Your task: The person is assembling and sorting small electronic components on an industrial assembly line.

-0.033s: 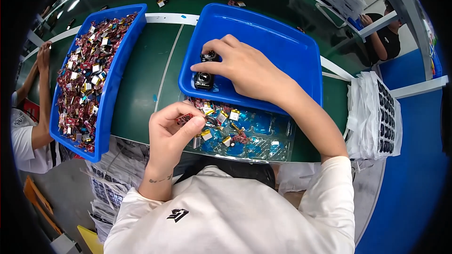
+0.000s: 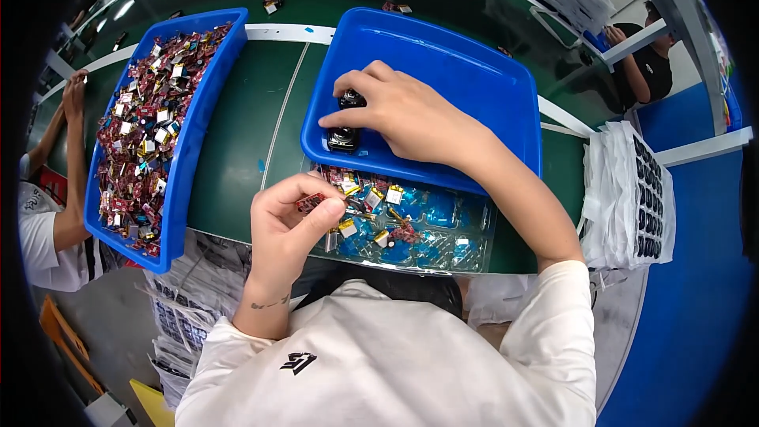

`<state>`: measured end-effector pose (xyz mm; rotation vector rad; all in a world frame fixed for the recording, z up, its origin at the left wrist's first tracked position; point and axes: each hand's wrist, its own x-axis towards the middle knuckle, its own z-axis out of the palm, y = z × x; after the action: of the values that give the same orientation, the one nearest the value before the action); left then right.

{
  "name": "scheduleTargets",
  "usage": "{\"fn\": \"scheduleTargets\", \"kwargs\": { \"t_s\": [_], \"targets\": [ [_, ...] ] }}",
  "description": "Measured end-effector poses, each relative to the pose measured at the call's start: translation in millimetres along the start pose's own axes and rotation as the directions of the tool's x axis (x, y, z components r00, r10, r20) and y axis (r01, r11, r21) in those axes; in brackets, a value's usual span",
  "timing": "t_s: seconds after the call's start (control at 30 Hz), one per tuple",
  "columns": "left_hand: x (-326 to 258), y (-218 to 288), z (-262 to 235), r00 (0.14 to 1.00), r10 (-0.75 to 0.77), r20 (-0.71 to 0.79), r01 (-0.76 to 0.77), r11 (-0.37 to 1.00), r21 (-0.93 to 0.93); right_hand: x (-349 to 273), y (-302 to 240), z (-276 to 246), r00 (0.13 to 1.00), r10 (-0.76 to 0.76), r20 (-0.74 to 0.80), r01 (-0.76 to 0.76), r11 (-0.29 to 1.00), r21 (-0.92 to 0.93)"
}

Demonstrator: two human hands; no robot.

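The small black parts (image 2: pixel 345 139) sit in the near-left corner of the blue tray (image 2: pixel 466 63), half hidden under the right hand (image 2: pixel 403 115), whose fingers curl onto them. The left hand (image 2: pixel 288 225) pinches a tiny red board (image 2: pixel 310 203), mostly covered. Just below lies a clear blister tray (image 2: pixel 443 229); a blue bin (image 2: pixel 202 122) of boards stands left.

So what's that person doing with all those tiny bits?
A person sits at a green table. Their left hand pinches a small red circuit board over a clear blister tray that holds a few more small parts. Their right hand rests on small black parts inside a mostly bare blue bin. Another blue bin to the left is heaped with small boards. Someone else's arms show at the left edge.
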<state>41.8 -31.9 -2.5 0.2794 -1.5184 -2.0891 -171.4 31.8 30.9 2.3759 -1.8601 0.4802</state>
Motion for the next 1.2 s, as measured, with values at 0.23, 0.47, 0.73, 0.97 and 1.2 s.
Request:
{"fn": "scheduleTargets", "kwargs": {
  "t_s": [0.23, 0.47, 0.73, 0.97, 1.2],
  "targets": [
    [-1.9, -2.3, -5.5, 0.996, 0.087, 0.008, -0.087, 0.995, 0.037, -8.0, 14.8, 2.6, 0.987, 0.159, -0.025, -0.151, 0.97, 0.192],
    [13.7, -1.0, 17.0, 0.962, 0.272, -0.013, -0.265, 0.944, 0.198, -64.5, -34.2, -15.7, 0.675, 0.724, 0.138, -0.214, 0.013, 0.977],
    [22.9, -7.4, 56.3, 0.925, 0.318, 0.208, -0.38, 0.744, 0.55, -102.0, -96.9, 2.5, 0.548, 0.793, 0.266, 0.013, -0.326, 0.945],
    [24.0, -9.2, 62.9, 0.949, 0.246, 0.195, -0.313, 0.692, 0.65, -104.1, -113.4, 19.9, 0.494, 0.869, -0.019, 0.046, -0.004, 0.999],
    [25.5, -6.0, 63.5, 0.947, 0.239, 0.214, -0.319, 0.637, 0.702, -101.3, -118.4, 24.4, 0.478, 0.876, -0.07, -0.046, 0.104, 0.994]
  ]
}}
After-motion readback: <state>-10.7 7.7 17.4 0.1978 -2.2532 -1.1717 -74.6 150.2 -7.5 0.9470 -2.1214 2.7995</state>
